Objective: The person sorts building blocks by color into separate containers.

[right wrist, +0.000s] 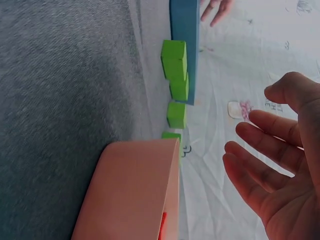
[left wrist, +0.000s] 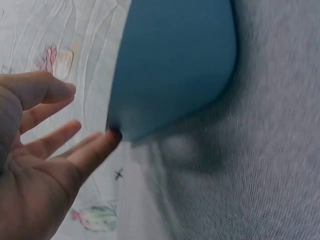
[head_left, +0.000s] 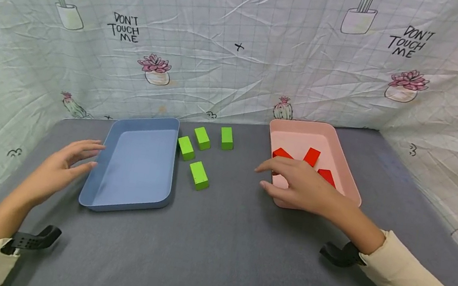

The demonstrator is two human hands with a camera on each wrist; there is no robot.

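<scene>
At the left rim of a blue tray (head_left: 142, 164), my left hand (head_left: 60, 167) hovers with loosely bent fingers and nothing in its grasp. In the left wrist view its fingertips overlap the edge of the blue tray (left wrist: 175, 60). My right hand (head_left: 301, 184) is over the near left part of a pink tray (head_left: 343, 173), fingers relaxed and holding nothing. Inside that tray lie several red blocks (head_left: 311, 156), partly covered by the hand. Between the trays, several green blocks (head_left: 199, 175) rest on the table, most of them close to the blue tray's right side.
A dark grey cloth (head_left: 202, 254) covers the table. Behind it hangs a pale curtain (head_left: 221, 77) printed with cacti and lettering, which also runs along both sides. A black wrist camera (head_left: 341, 254) is strapped at the right cuff, another black camera (head_left: 36, 238) at the left.
</scene>
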